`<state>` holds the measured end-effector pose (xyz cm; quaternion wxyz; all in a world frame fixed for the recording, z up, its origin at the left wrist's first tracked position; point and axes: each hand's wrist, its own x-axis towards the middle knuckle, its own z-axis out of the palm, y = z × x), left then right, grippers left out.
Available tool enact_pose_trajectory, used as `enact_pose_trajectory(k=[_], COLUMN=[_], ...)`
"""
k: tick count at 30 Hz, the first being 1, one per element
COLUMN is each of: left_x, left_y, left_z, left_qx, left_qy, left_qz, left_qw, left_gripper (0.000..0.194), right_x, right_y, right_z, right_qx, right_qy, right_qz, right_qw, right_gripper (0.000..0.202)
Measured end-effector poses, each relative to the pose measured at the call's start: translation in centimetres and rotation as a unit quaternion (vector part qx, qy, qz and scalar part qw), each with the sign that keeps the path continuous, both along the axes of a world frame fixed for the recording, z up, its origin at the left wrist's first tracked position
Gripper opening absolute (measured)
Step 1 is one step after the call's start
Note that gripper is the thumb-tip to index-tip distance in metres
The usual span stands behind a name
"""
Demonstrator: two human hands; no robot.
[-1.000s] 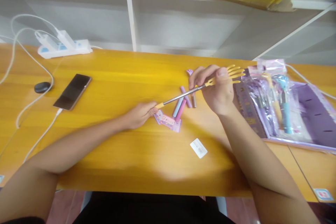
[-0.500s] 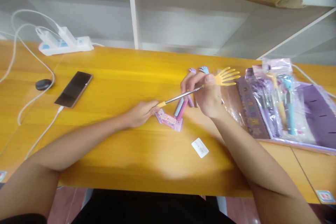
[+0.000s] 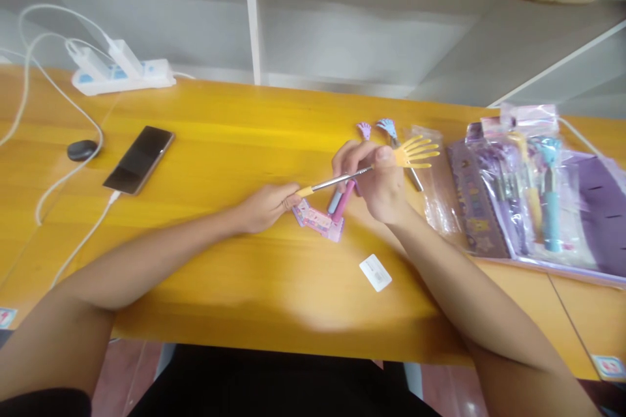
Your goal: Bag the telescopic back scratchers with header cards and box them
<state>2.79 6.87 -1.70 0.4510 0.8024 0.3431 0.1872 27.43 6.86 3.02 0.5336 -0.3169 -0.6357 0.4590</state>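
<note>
A yellow back scratcher [image 3: 337,180] with a hand-shaped head and a silver rod is held level above the table. My left hand [image 3: 268,207] is closed on its yellow handle end. My right hand [image 3: 374,182] pinches it just below the spread yellow fingers of the head. Under and behind my right hand lie a purple scratcher [image 3: 364,130] and a blue scratcher [image 3: 387,128], partly hidden. Below the rod, a pink printed card [image 3: 317,221] lies beside the pink and blue handles. A white label card [image 3: 375,272] lies nearer to me.
A purple box [image 3: 591,208] with bagged scratchers stands at the right, beside clear plastic wrapping [image 3: 435,199]. A phone [image 3: 139,160], a black mouse [image 3: 82,150] and a white power strip [image 3: 124,78] with cables are at the left. Shelves rise behind.
My right hand has moved slightly left with the scratcher's head, and the rod between my hands shows shorter. More of the blue scratcher behind is visible. The view has shifted a little.
</note>
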Motion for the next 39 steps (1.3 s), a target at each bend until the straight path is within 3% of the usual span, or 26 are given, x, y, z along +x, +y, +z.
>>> enact_pose_trajectory(k=[24, 30, 36, 39], left_x=[0.0, 0.0, 0.0, -0.1], left_y=[0.1, 0.1, 0.1, 0.1], left_z=[0.1, 0.1, 0.2, 0.3], left_qx=[0.025, 0.015, 0.003, -0.001], left_qy=[0.026, 0.021, -0.005, -0.008], left_qz=[-0.006, -0.007, -0.003, -0.007], left_qw=[0.999, 1.0, 1.0, 1.0], left_gripper=[0.047, 0.047, 0.049, 0.05], right_x=[-0.2, -0.4, 0.2, 0.7], right_y=[0.0, -0.1, 0.3, 0.6], right_z=[-3.1, -3.6, -2.1, -0.5], right_qx=[0.012, -0.011, 0.01, 0.044], right_qy=[0.068, 0.054, 0.005, -0.022], right_qz=[0.053, 0.036, 0.036, -0.02], right_qw=[0.996, 0.998, 0.999, 0.999], right_gripper=[0.055, 0.058, 0.059, 0.056])
